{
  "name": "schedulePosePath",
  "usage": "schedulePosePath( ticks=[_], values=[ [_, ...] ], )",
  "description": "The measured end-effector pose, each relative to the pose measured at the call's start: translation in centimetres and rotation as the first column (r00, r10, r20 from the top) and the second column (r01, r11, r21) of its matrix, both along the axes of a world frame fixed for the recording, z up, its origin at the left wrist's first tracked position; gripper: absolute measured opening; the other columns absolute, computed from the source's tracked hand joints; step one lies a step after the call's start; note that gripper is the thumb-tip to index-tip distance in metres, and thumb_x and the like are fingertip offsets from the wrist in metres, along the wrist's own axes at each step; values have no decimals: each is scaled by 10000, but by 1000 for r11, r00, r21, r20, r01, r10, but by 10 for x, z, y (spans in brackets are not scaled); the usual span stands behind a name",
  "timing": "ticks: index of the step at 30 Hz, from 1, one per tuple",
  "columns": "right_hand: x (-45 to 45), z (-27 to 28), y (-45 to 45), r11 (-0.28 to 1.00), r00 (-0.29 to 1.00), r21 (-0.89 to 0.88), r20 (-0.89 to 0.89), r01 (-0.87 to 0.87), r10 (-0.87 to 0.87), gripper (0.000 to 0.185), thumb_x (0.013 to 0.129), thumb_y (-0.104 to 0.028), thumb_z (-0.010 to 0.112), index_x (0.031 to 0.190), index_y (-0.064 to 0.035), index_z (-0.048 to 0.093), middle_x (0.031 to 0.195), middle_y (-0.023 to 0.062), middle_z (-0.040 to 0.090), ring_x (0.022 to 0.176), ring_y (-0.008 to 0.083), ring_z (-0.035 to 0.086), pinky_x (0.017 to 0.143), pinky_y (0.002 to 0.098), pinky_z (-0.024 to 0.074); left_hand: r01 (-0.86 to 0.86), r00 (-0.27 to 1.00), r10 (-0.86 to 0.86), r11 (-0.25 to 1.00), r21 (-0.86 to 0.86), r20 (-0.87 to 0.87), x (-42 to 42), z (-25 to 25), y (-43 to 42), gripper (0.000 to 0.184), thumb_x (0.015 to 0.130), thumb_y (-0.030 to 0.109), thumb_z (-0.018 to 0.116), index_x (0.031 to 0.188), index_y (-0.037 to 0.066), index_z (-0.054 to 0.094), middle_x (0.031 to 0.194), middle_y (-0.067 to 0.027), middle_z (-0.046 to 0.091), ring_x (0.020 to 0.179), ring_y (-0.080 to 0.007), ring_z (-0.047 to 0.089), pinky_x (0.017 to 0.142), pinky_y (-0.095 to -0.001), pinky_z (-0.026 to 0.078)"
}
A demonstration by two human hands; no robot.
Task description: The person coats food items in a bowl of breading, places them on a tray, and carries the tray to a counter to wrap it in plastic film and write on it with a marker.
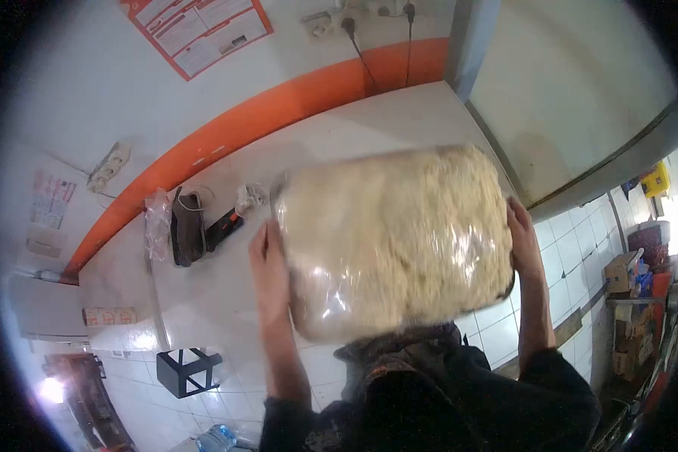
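Observation:
A large block-shaped package, wrapped in clear shiny film with pale yellowish, crumbly-looking contents, is held up in front of my body. My left hand grips its left side, and my right hand grips its right side. The far edge of the package overlaps the view of the white counter. Its underside is hidden, and the fingers are partly out of sight behind its edges.
On the counter lie a dark object, a black-and-orange tool and crumpled plastic. A black stool and a water bottle are below. A large pale cabinet stands right, with shelved boxes beyond.

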State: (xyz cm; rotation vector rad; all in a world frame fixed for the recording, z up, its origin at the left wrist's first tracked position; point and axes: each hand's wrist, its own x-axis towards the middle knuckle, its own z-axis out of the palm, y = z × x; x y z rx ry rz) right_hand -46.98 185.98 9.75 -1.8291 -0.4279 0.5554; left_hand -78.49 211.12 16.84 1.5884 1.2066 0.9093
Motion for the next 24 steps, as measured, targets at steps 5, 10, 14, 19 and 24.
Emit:
schedulePosePath(
  ticks=[5, 10, 14, 19, 24],
  values=[
    [48, 9, 83, 991, 994, 126, -98, 53, -41, 508, 986, -331, 529, 1336, 34, 476, 1198, 138, 612, 1118, 206, 568, 945, 318, 439, 50, 991, -54, 998, 37, 120, 60, -27, 102, 381, 1001, 290, 481, 992, -48, 657, 899, -60, 648, 824, -131, 537, 798, -279, 435],
    [109, -25, 173, 990, 991, 134, -137, 32, -13, 385, 977, -312, 551, 1176, 17, 577, 1057, 96, 647, 945, 169, 606, 813, 309, 484, 155, 979, -124, 969, -192, 161, 116, -79, 200, 388, 998, 291, 505, 1184, -25, 631, 1089, -111, 672, 932, -184, 636, 820, -314, 495],
    [147, -57, 235, 989, 954, 120, -274, -88, 118, 279, 985, -284, 536, 1010, -13, 600, 983, 93, 647, 866, 158, 601, 773, 312, 477, 95, 987, -56, 962, -256, 153, 154, -117, 244, 404, 988, 311, 528, 1149, -44, 637, 1072, -107, 677, 919, -183, 636, 813, -311, 492],
    [206, -152, 317, 992, 949, 84, -296, -91, 112, 331, 996, -307, 532, 1075, 5, 605, 888, 63, 634, 741, 131, 580, 664, 297, 478, 158, 977, -97, 925, -344, 189, 171, -212, 312, 420, 983, 351, 501, 1024, -34, 665, 838, -56, 651, 728, -145, 574, 656, -311, 476],
    [236, -183, 361, 958, 954, -142, -207, -248, 216, 360, 984, -323, 546, 1084, 17, 608, 939, 76, 652, 833, 144, 606, 745, 290, 484, 204, 966, -138, 925, -320, 217, 175, -260, 357, 496, 980, 402, 505, 1160, -48, 611, 1016, -94, 659, 873, -172, 609, 732, -322, 500]
  ],
)
